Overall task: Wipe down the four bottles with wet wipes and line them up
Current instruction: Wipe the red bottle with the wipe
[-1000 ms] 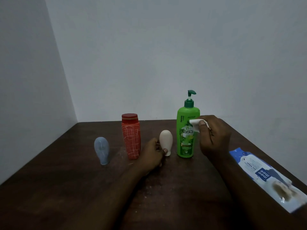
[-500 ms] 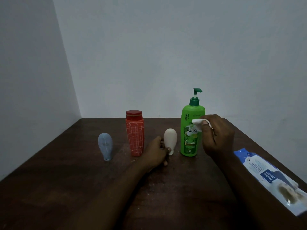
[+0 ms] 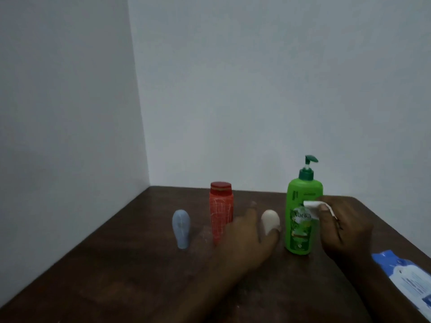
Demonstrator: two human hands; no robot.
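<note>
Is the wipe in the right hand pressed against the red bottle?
No, the right hand holds the wipe against the green pump bottle, while the red bottle stands apart further left.

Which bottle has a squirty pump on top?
The green bottle, at the right end. The red bottle, blue bottle and cream bottle have no pump.

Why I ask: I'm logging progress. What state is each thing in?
blue bottle: upright, untouched.
red bottle: upright, cap on.
cream bottle: upright, left hand at its base.
green bottle: upright, wipe against its front.
wipe: folded, pinched by right hand.
pack: lying flat, partly out of frame.
left hand: blurred, fingers spread.
right hand: pinches the wipe.
</note>
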